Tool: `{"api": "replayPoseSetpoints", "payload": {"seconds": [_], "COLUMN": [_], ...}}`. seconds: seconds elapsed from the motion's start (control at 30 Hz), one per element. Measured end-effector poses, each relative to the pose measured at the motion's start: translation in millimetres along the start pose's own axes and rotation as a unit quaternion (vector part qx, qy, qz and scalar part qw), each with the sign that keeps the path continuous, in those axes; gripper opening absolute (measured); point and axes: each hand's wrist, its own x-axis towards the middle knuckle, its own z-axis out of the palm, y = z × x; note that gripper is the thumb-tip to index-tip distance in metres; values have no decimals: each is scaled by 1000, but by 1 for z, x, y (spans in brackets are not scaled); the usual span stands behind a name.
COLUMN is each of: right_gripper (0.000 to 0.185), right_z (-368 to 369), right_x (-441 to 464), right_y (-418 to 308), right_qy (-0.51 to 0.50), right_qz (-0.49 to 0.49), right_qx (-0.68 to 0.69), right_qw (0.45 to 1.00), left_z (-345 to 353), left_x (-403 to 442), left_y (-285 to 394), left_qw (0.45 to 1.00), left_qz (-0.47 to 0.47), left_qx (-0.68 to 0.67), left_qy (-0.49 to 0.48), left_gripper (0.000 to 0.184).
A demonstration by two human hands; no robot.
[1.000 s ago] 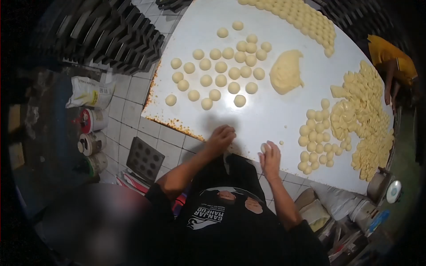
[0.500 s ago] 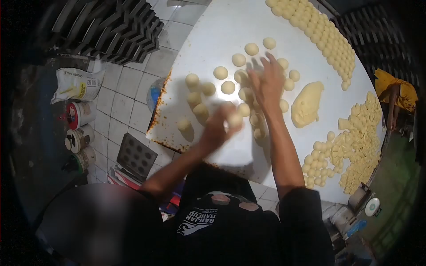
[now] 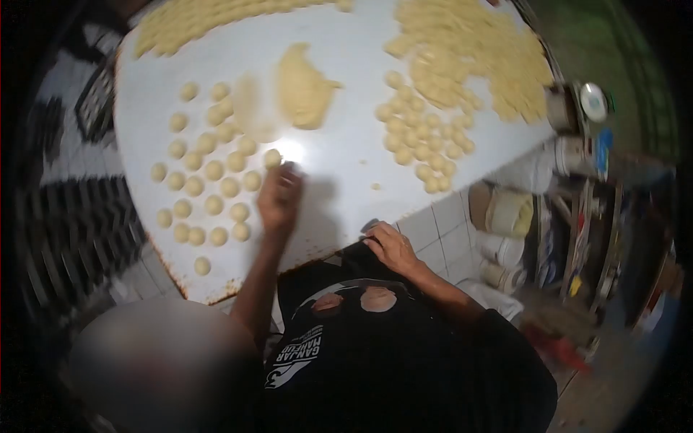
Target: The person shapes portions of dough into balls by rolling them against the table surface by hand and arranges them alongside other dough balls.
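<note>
My left hand (image 3: 280,202) is over the white table (image 3: 339,144), its fingers curled in, slightly blurred. A pale yellow dough ball (image 3: 272,158) sits right at its fingertips; whether anything is inside the fingers is hidden. Beside that hand, to the left, several loose dough balls (image 3: 214,170) are spread over the tabletop. Farther up lies a large lump of dough (image 3: 303,90), smooth and pale yellow. My right hand (image 3: 392,247) hangs at the table's near edge, close to my black shirt, with loosely stretched fingers and nothing visible in it.
Smaller dough balls (image 3: 415,133) cluster on the right, next to a heap of flat dough pieces (image 3: 469,54). Packed rows of balls (image 3: 216,18) line the far edge. Dark stacked racks (image 3: 72,224) stand left; buckets (image 3: 505,213) and shelves are at right.
My view has turned, so the table appears rotated. My right hand has come back from among the balls to the near edge. The ball my left hand held is no longer plainly in its grip.
</note>
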Motion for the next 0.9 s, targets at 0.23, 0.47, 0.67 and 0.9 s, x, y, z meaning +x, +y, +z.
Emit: {"api": "replayPoseSetpoints", "payload": {"seconds": [0.23, 0.47, 0.67, 0.9], "right_gripper": [10, 21, 17, 21], "right_z": [-104, -102, -65, 12], "right_x": [-26, 16, 23, 70], "right_y": [119, 197, 162, 146], "right_qy": [205, 156, 111, 174], "right_qz": [27, -92, -271, -201], "right_qx": [-69, -125, -126, -68], "right_qw": [976, 975, 948, 962], "left_z": [256, 242, 36, 116], "left_x": [-19, -10, -129, -88], "left_y": [-20, 0, -20, -65], "left_qw": [915, 917, 844, 878], "left_qz": [276, 203, 111, 96], "left_qx": [273, 311, 509, 469], "left_qy": [-115, -143, -125, 28], "left_gripper": [31, 23, 37, 33]}}
